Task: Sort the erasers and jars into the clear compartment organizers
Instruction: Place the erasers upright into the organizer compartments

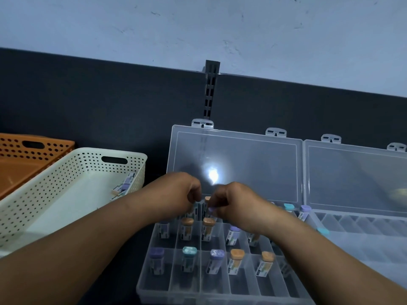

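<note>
A clear compartment organizer (154, 291) lies open before me, with several sleeved erasers standing in its cells: orange (236, 259), purple (217, 260) and teal (189, 257) ones. Both hands meet over its far row. My left hand (176, 194) has curled fingers at an eraser there; what it pinches is mostly hidden. My right hand (231, 204) pinches a purple-tipped eraser (211, 209) beside an orange-tipped one (207, 198). A second open organizer (363, 225) lies to the right, its cells looking bare.
A cream perforated basket (72, 172) at the left holds a few erasers (125, 186) in its far corner. An orange basket (19, 159) stands behind it. Both organizer lids (242, 161) lean against the dark back panel.
</note>
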Tool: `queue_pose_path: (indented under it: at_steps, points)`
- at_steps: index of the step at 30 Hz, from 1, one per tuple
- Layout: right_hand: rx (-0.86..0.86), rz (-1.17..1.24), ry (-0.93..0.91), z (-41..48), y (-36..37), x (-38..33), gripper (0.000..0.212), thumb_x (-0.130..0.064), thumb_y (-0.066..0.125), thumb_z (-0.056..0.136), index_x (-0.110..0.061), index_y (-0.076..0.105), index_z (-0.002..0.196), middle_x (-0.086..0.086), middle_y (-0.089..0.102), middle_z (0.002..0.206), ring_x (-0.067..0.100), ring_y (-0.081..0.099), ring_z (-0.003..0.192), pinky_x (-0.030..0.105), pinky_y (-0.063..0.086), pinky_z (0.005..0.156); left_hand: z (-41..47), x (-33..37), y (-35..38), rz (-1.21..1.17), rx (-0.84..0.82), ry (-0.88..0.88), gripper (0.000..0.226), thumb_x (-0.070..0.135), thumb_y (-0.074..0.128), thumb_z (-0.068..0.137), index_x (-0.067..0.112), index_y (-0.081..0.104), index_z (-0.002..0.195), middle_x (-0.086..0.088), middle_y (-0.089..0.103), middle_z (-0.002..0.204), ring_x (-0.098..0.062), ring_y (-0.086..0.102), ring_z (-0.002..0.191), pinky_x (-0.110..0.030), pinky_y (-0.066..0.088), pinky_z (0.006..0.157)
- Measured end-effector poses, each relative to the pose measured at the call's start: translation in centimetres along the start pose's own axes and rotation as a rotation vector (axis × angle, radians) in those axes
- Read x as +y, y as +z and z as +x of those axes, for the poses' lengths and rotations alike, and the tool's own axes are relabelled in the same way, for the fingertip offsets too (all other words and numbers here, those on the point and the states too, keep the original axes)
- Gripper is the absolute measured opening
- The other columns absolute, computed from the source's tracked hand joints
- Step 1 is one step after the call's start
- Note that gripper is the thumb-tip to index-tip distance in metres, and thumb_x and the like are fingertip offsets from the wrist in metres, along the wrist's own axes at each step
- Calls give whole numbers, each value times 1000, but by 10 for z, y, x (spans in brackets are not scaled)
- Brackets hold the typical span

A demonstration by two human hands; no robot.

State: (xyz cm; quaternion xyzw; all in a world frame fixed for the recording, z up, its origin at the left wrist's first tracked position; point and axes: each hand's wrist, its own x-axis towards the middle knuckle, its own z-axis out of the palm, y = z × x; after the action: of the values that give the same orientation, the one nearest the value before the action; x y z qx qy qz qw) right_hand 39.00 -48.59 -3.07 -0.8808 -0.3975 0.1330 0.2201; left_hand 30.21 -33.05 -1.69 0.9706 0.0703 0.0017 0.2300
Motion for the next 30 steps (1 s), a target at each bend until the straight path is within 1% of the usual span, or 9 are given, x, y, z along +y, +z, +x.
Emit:
queue_pose_path:
  at_steps: [3,8,10,13,15,18,23,27,30]
  points:
    - [-17,-27,2,1,2,0,7,-17,68,87,-21,73,88,-7,67,81,13,64,80,26,51,72,0,-2,4,5,-20,-8,22,8,69,81,29,67,91,16,62,83,-1,62,82,-22,54,75]
    - [-43,-14,18,0,1,0,12,-14,68,87,-21,74,94,-4,72,92,11,66,85,26,53,77,1,-4,5,-4,-36,-22,24,8,70,80,27,68,93,12,67,90,-3,63,84,-24,55,77]
    - [-53,-4,26,-1,-1,-1,13,-13,67,87,-21,74,94,-6,72,89,9,66,82,22,52,74,1,-4,6,-7,-39,-20,26,7,69,80,27,68,97,12,66,91,-3,63,85,-23,54,76]
    - [-55,2,39,-1,-3,-2,16,-11,65,87,-21,74,94,-10,68,80,1,60,69,9,46,60,1,-4,6,-16,-43,-20,30,7,68,81,27,67,103,12,67,94,-2,63,86,-21,54,74]
    - [-58,-2,41,-2,-5,-3,19,-8,63,87,-21,74,94,-9,67,80,-1,58,64,6,43,55,0,-5,6,-12,-42,-21,31,7,68,81,28,67,104,12,67,95,-3,63,86,-21,54,75]
    - [-56,-14,38,-3,-6,-4,20,-8,62,87,-22,73,96,-8,68,84,3,60,71,11,46,61,0,-6,7,-23,-40,-26,33,7,69,81,28,67,106,14,64,91,-3,63,87,-22,55,75]
    - [-40,-19,28,-5,-8,-4,21,-7,63,87,-23,71,98,-10,66,84,6,63,75,16,49,65,0,-5,7,-27,-37,-24,34,6,67,82,28,65,108,11,67,100,-5,63,91,-28,55,81]
    - [8,-45,12,-4,-13,-9,24,-4,60,87,-21,72,100,-8,69,89,10,65,81,22,54,73,-4,-7,1,-48,9,-6,32,7,66,82,28,66,106,14,64,92,-3,63,87,-25,55,77]
    - [61,-95,-40,-1,-16,-23,24,-10,61,86,-22,71,104,-4,70,98,15,65,91,29,53,82,-13,-12,-11,-19,88,6,30,13,68,82,29,66,107,13,65,98,-3,60,88,-21,52,77]
